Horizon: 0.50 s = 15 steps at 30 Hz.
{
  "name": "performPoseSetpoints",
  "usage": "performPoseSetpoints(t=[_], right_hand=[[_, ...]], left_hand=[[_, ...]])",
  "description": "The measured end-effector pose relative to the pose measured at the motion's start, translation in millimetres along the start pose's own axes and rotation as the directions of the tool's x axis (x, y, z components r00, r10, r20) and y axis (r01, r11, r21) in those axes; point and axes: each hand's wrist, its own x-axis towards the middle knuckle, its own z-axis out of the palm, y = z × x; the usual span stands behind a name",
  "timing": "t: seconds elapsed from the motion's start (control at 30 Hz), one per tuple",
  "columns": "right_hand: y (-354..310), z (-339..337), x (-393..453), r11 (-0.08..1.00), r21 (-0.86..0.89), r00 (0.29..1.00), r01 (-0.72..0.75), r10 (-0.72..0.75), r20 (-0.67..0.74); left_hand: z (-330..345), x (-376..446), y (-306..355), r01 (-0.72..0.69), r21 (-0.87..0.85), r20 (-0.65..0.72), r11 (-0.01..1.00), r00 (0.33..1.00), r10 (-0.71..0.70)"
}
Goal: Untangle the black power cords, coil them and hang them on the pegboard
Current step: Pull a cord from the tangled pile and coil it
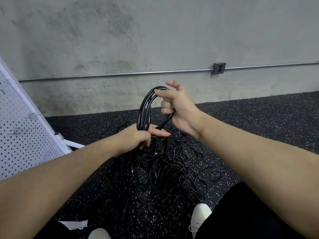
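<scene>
Above white shoes and tangled cords: left hand gripping coil, right hand curled round its loose end.

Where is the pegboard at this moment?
In the head view the white pegboard stands at the far left edge, leaning against the concrete wall, left of the left hand and the tangled cords on the floor.
</scene>
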Motion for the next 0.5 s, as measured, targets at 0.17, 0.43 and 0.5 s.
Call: performPoseSetpoints(t=[0.17,0.43,0.5], right_hand=[[-0.6,-3.7,2.7,0.986,0.162,0.999,-0.045,0.047,-0.008],[-3.9,-2.6,4.2,0.977,0.204,0.998,-0.059,0.058,0.013],[-1.5,-2.4,4.0,0.974,0.22,0.998,-0.062,0.061,0.013]], left_hand=[[6.0,-0.8,8.2,0.086,-0.249,0.152,0.965,0.987,-0.048],[6.5,3.0,9.7,-0.114,0.008,-0.114,0.993,0.987,0.114],[5.5,2.2,7.3,-0.093,-0.029,-0.067,0.995,0.994,0.091]])
